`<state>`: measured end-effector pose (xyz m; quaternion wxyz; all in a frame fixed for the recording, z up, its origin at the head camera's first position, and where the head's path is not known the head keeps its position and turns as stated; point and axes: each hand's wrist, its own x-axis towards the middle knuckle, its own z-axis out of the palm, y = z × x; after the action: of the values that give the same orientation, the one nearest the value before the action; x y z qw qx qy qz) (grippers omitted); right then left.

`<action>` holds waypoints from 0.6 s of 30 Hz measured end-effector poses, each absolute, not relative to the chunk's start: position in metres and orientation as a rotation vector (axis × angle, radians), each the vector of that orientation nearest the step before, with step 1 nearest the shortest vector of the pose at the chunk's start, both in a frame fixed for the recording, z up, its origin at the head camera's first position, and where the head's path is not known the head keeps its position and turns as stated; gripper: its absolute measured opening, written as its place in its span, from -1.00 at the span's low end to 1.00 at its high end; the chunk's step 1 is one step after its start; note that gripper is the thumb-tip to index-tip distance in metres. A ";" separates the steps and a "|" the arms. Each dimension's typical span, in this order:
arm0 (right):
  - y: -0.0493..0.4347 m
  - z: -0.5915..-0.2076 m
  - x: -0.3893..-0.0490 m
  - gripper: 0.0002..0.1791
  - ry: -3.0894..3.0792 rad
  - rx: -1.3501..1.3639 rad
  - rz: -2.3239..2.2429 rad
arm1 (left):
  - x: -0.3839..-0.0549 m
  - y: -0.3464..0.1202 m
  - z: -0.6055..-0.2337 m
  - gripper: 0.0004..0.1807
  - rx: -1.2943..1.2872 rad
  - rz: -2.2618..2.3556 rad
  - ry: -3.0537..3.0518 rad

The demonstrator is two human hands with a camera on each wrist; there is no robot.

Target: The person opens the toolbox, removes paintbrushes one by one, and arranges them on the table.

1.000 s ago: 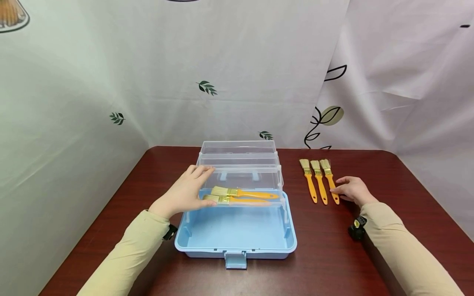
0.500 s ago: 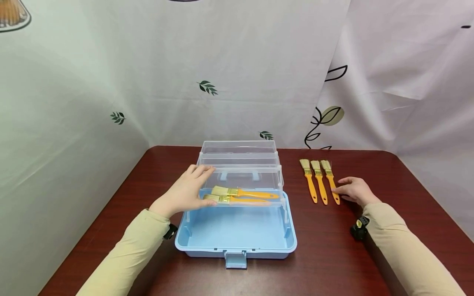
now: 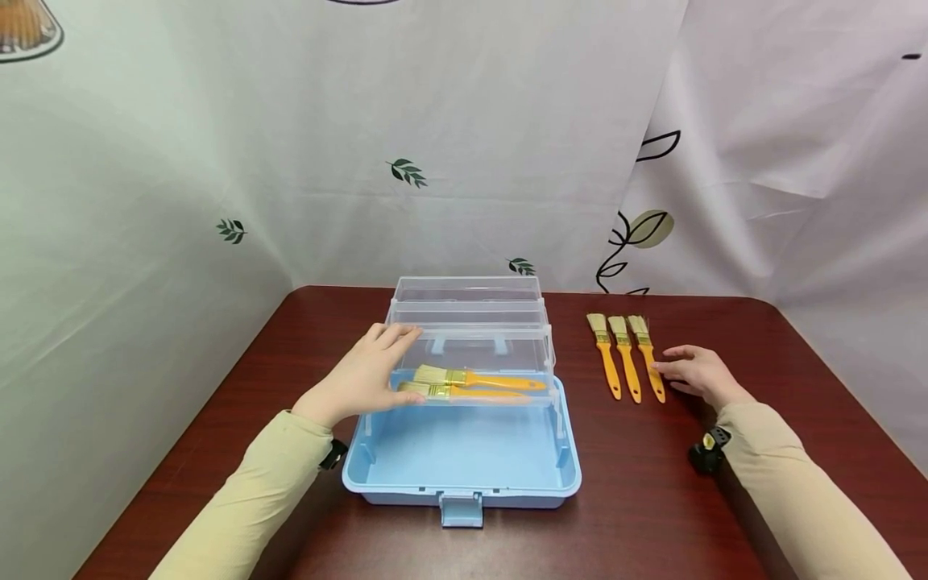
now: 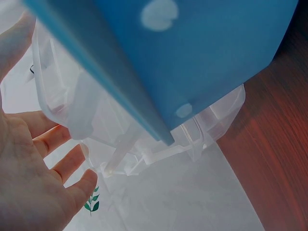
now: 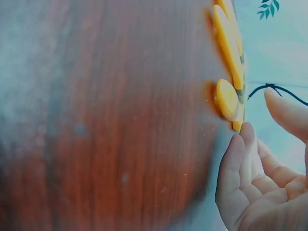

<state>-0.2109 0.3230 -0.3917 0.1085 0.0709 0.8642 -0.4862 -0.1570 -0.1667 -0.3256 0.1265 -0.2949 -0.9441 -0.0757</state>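
Where the pale curtain [image 3: 145,161] with its small leaf prints closes off the left and back of the room, it meets a dark red-brown wooden table [image 3: 290,354] whose grain runs glossy under you. Your left hand [image 3: 362,374] lies on the left end of the clear tray [image 3: 474,354] of the toolbox [image 3: 464,459], fingers straight and relaxed against the plastic, clasping nothing. That tray stands raised over the light blue base, and two brushes [image 3: 471,385] with yellow handles lie in it side by side, bristles toward your left hand, just beside your thumb. A blue latch [image 3: 461,509] sticks out of the near wall of the base. Right of the toolbox, three more brushes [image 3: 627,354] lie in a row on the bare wood, bristles away from you. Your right hand [image 3: 692,373] rests flat on the table with loose fingers, its fingertips just at the handle of the rightmost brush [image 3: 648,354]; whether they touch it is unclear. Behind, a white curtain [image 3: 797,161] with a black vine drawing hangs in folds.
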 end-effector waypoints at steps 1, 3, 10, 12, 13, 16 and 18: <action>0.324 -0.392 -0.211 -0.18 2.538 0.210 -1.440 | -0.157 -0.167 -0.326 0.05 -0.859 -0.223 -2.748; 0.325 -0.392 -0.212 -0.19 2.526 0.218 -1.468 | -0.157 -0.167 -0.325 0.05 -0.859 -0.225 -2.747; 0.322 -0.389 -0.207 -0.19 2.527 0.169 -1.441 | -0.157 -0.167 -0.326 0.05 -0.858 -0.220 -2.745; 0.320 -0.388 -0.207 -0.21 2.524 0.143 -1.438 | -0.156 -0.167 -0.325 0.05 -0.860 -0.215 -2.743; 0.319 -0.387 -0.206 -0.23 2.523 0.129 -1.437 | -0.156 -0.167 -0.325 0.05 -0.859 -0.214 -2.743; 0.318 -0.386 -0.206 -0.27 2.523 0.103 -1.441 | -0.156 -0.167 -0.325 0.04 -0.864 -0.213 -2.740; 0.317 -0.385 -0.204 -0.27 2.524 0.091 -1.444 | -0.156 -0.167 -0.324 0.04 -0.865 -0.219 -2.739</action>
<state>-0.2038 0.3168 -0.3851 0.1160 0.0310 0.8617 -0.4930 -0.1557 -0.1666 -0.3245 0.1304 -0.2976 -0.9427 -0.0752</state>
